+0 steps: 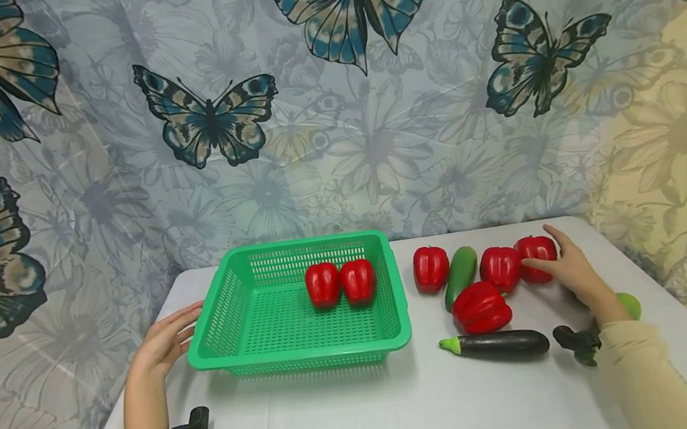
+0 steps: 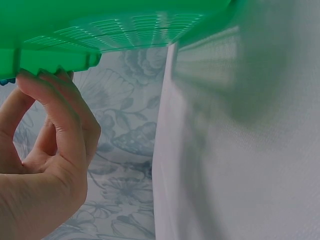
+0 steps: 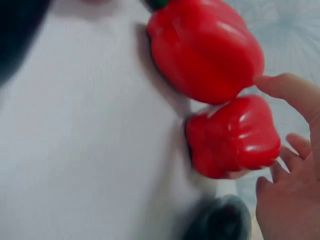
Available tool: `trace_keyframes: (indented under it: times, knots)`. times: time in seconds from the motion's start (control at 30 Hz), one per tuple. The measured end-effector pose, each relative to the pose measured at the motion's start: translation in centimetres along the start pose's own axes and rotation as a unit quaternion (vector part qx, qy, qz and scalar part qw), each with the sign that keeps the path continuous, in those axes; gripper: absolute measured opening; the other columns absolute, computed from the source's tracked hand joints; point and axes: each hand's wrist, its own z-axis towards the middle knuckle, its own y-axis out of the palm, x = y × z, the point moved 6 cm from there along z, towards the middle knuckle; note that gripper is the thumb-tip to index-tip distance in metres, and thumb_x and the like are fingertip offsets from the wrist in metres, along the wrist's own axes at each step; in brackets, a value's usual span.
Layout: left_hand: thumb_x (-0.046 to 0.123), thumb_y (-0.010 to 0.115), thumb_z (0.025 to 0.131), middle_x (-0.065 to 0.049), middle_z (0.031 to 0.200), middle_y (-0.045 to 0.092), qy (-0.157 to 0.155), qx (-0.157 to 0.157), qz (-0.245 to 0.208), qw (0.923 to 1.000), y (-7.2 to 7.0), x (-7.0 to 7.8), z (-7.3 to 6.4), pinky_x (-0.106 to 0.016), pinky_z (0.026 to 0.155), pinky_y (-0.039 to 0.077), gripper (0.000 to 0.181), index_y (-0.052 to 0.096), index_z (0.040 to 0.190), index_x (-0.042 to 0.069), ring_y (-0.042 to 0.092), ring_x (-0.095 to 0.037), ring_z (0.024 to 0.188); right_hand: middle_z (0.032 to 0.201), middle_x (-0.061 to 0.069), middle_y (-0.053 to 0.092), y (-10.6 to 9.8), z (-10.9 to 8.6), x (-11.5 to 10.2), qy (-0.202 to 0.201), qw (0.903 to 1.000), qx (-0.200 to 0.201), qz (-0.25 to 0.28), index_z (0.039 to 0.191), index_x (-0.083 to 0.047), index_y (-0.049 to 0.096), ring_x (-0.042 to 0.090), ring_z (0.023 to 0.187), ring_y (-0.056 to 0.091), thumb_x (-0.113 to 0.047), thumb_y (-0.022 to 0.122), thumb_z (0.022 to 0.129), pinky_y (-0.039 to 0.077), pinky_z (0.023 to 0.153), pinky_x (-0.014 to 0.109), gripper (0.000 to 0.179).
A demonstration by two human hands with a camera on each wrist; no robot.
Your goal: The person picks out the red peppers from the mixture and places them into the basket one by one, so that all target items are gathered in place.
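My left hand (image 1: pixel 164 344) is at the left side of a green plastic basket (image 1: pixel 303 358), its fingertips touching the outer rim in the left wrist view. Two red bell peppers (image 1: pixel 323 285) stand inside the basket, side by side. On the right, my right hand (image 1: pixel 574 271) spreads thumb and fingers around the far-right red bell pepper (image 1: pixel 534 250). The right wrist view shows the thumb tip by the larger-looking bell pepper (image 3: pixel 207 50) and the other fingers behind the smaller-looking bell pepper (image 3: pixel 232 137). Whether they touch it, I cannot tell.
Right of the basket lie another red bell pepper (image 1: pixel 431 269), a green cucumber (image 1: pixel 461 277), a tipped-over bell pepper (image 1: pixel 481 308) and a dark eggplant (image 1: pixel 500 344). A round green item (image 1: pixel 630 306) is partly hidden behind the right wrist. Butterfly-print cloth backs the white table (image 1: pixel 320 423).
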Motion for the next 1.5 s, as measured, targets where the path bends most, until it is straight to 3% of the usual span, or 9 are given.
trace_keyframes:
  times: [0.17, 0.47, 0.7, 1.27, 1.5]
  knots:
    - [0.028, 0.063, 0.097, 0.027, 0.101, 0.065, 0.0, 0.001, -0.004, 1.0, 0.0, 0.0, 0.0, -0.021, 0.083, 0.053, 0.018, 0.07, 0.112, 0.035, 0.063, 0.004, 0.096, 0.154, 0.04, 0.004, 0.0, 0.2, 0.4, 0.011, 0.9991, -0.03, -0.03, 0.155, -0.002, -0.007, 0.061, 0.138, 0.015, -0.03, 0.063, 0.093, 0.025, 0.106, 0.073, 0.098]
    - [0.033, 0.063, 0.096, 0.029, 0.105, 0.062, 0.001, 0.002, 0.022, 0.9998, 0.0, -0.1, 0.0, -0.021, 0.086, 0.052, 0.031, 0.064, 0.128, 0.028, 0.055, 0.001, 0.104, 0.15, 0.042, 0.011, 0.4, 0.7, 1.1, 0.016, 0.9977, -0.052, -0.04, 0.153, 0.0, -0.013, 0.059, 0.132, 0.024, -0.024, 0.069, 0.089, 0.031, 0.105, 0.071, 0.106]
    - [0.03, 0.063, 0.097, 0.028, 0.102, 0.064, 0.001, 0.0, 0.003, 1.0, 0.0, -0.1, 0.0, -0.021, 0.084, 0.052, 0.021, 0.068, 0.117, 0.033, 0.063, 0.004, 0.097, 0.149, 0.043, 0.009, 0.5, 0.9, 1.6, 0.018, 0.9975, -0.049, -0.048, 0.151, 0.003, -0.016, 0.06, 0.132, 0.021, -0.019, 0.072, 0.086, 0.028, 0.105, 0.072, 0.111]
    - [0.027, 0.063, 0.097, 0.027, 0.101, 0.066, 0.004, -0.002, -0.008, 1.0, 0.2, 0.2, -0.1, -0.021, 0.083, 0.053, 0.017, 0.07, 0.111, 0.034, 0.063, 0.004, 0.096, 0.148, 0.045, 0.005, 0.3, 0.8, 1.1, -0.012, 0.9946, -0.089, -0.052, 0.149, 0.007, -0.02, 0.061, 0.131, 0.017, -0.008, 0.067, 0.084, 0.024, 0.105, 0.074, 0.109]
    - [0.026, 0.063, 0.097, 0.026, 0.1, 0.067, 0.003, 0.0, -0.014, 0.9999, 0.3, 0.2, -0.2, -0.022, 0.082, 0.054, 0.015, 0.071, 0.106, 0.035, 0.065, 0.002, 0.095, 0.148, 0.044, 0.011, -0.1, 0.6, 1.2, 0.005, 0.9963, -0.056, -0.065, 0.151, 0.009, -0.01, 0.061, 0.132, 0.02, -0.016, 0.073, 0.084, 0.026, 0.105, 0.073, 0.109]
